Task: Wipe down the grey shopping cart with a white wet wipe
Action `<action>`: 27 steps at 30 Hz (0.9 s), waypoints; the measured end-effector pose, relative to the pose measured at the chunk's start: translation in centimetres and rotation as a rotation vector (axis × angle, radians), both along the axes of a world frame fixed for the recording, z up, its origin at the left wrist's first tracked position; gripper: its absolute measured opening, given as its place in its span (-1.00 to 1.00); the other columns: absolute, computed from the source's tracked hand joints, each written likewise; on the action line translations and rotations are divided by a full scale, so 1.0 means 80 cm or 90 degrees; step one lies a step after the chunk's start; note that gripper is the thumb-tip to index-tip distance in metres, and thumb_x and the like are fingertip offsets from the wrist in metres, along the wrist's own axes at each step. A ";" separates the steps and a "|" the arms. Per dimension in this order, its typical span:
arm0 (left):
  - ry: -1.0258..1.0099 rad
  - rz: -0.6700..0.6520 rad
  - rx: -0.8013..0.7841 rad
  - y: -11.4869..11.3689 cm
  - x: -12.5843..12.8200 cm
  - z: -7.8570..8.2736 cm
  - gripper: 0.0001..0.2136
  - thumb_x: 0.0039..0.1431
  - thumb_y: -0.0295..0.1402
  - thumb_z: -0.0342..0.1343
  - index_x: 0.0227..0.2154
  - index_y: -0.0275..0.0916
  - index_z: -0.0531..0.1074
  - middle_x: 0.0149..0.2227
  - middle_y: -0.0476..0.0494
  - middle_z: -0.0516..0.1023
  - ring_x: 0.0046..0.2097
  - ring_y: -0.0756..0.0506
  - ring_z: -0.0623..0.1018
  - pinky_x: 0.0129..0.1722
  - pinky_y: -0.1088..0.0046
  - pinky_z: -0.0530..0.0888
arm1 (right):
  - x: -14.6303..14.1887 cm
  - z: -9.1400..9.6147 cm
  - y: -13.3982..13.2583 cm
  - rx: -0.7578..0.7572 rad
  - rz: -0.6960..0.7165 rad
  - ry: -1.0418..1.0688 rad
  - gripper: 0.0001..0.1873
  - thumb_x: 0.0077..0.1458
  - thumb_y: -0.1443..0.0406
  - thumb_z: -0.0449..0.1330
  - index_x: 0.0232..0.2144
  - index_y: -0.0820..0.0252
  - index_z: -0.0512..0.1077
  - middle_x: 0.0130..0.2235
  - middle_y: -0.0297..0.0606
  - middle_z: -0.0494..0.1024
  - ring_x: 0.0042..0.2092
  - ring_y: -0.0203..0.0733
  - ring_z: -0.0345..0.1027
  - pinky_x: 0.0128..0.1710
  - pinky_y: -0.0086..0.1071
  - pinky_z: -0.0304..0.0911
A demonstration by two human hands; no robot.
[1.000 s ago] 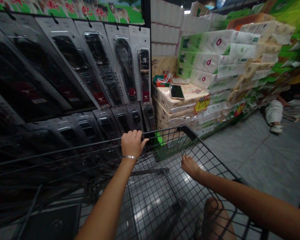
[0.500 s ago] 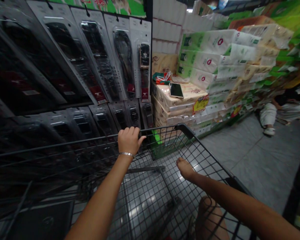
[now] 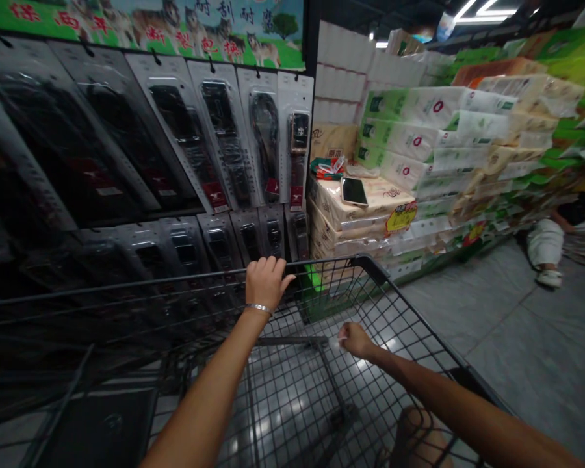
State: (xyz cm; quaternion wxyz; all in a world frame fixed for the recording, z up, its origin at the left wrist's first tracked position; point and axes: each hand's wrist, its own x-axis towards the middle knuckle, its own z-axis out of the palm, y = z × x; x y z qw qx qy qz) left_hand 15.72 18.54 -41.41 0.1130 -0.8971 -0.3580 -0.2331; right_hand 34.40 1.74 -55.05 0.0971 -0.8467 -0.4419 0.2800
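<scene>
My left hand (image 3: 266, 284), with a silver bracelet at the wrist, is wrapped over the top rim of a black wire shopping cart (image 3: 414, 320). Over the cart's basket hangs my right hand (image 3: 357, 340), its fingers curled closed. Something small and pale shows at those fingertips, too blurred to name. Beyond the rim, a phone (image 3: 353, 192) lies screen up on a stack of wrapped tissue packs (image 3: 329, 203). Beside the phone is a green and red packet (image 3: 327, 168).
Packaged belts (image 3: 220, 123) hang in rows on the left under a banner with wolves (image 3: 175, 29). Stacked paper packs (image 3: 422, 130) line the right side. Further right, a person in pale trousers (image 3: 545, 244) is low near the grey floor (image 3: 497, 331).
The view has tilted up, so the shelves and banner sit lower and further right. My left hand stays on the cart rim. My right hand has turned, and a pale bit now shows at its fingertips.
</scene>
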 end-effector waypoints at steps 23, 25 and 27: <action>0.064 0.024 0.009 -0.006 -0.093 -0.014 -0.17 -0.15 -0.31 0.33 0.21 -0.06 0.07 0.05 -0.32 0.30 0.10 -0.29 0.27 0.14 -0.01 0.12 | -0.033 -0.029 0.012 0.030 0.039 -0.111 -0.80 -0.14 0.57 0.05 -0.44 0.32 0.38 -0.34 -0.05 0.50 -0.26 -0.13 0.39 -0.32 -0.41 0.19; 0.066 0.028 0.012 -0.004 -0.090 -0.017 -0.18 -0.14 -0.32 0.32 0.20 -0.02 0.07 0.04 -0.28 0.30 0.08 -0.28 0.28 0.13 0.00 0.13 | -0.048 -0.040 0.011 0.034 0.036 -0.101 -0.83 -0.14 0.56 0.07 -0.47 0.29 0.36 -0.36 -0.09 0.49 -0.30 -0.15 0.39 -0.34 -0.43 0.20; 0.066 0.026 0.015 -0.002 -0.089 -0.020 -0.20 -0.13 -0.34 0.31 0.20 0.02 0.07 0.04 -0.25 0.30 0.07 -0.27 0.28 0.11 0.01 0.13 | -0.062 -0.051 0.011 0.044 0.039 -0.088 -0.81 -0.17 0.57 0.06 -0.48 0.27 0.34 -0.36 -0.14 0.49 -0.31 -0.19 0.38 -0.35 -0.47 0.19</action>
